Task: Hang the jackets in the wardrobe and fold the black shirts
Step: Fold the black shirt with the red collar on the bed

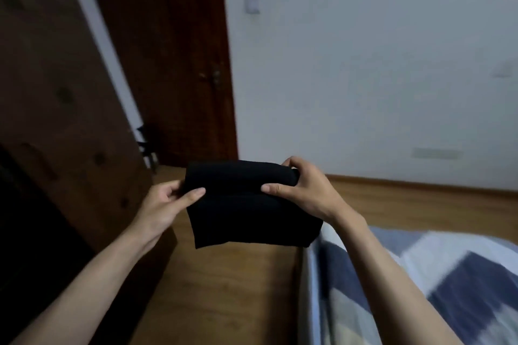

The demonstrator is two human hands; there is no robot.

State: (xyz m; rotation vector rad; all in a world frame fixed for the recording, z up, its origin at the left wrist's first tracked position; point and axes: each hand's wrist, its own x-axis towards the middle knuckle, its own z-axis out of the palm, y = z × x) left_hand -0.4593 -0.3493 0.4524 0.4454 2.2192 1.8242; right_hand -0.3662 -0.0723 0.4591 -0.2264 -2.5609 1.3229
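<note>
Pinching folded black shirt (244, 204) at both ends, left hand (165, 204) and right hand (302, 190); long axis crosswise, bed (420, 274) probably nearer right.

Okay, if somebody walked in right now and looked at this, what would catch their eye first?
First, the folded black shirt held up mid-frame over the wooden floor, the left hand and right hand pinching its two sides. Next, the blue-and-white checked bedding at lower right, and the dark wooden door behind.

white wall (364, 64), wood floor (224, 288) — bed (420, 288)
</note>
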